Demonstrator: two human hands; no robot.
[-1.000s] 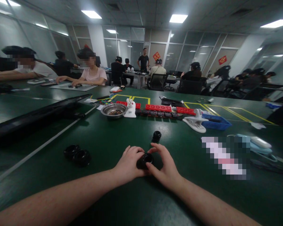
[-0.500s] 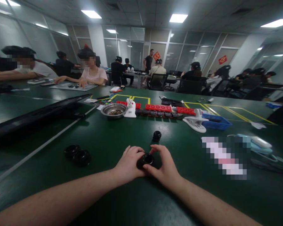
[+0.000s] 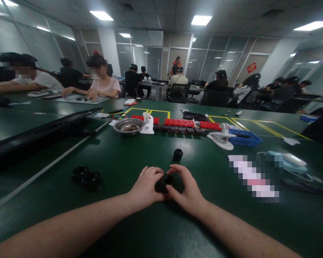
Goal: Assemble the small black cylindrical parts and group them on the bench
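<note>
Both hands meet at a black ring-shaped part [image 3: 167,180] low over the green table [image 3: 129,154]. My left hand [image 3: 146,184] wraps round its left side. The thumb and fingers of my right hand [image 3: 185,184] grip it from the right, the thumb at its near rim. Just beyond the hands stands a smaller-looking black ring part [image 3: 178,154]. Two more black rings [image 3: 80,173] lie touching each other to the left of my left arm. The underside of the held part is hidden.
A metal bowl [image 3: 128,127] of small pieces, white stands [image 3: 148,124], red blocks [image 3: 179,123] and a blue tray [image 3: 244,138] stand farther back. A long black panel [image 3: 43,130] lies left. A light blue device [image 3: 288,161] lies right. People sit beyond.
The view has shifted slightly. Both hands keep their hold on the black part, and my right thumb sits a little farther over its near rim.
</note>
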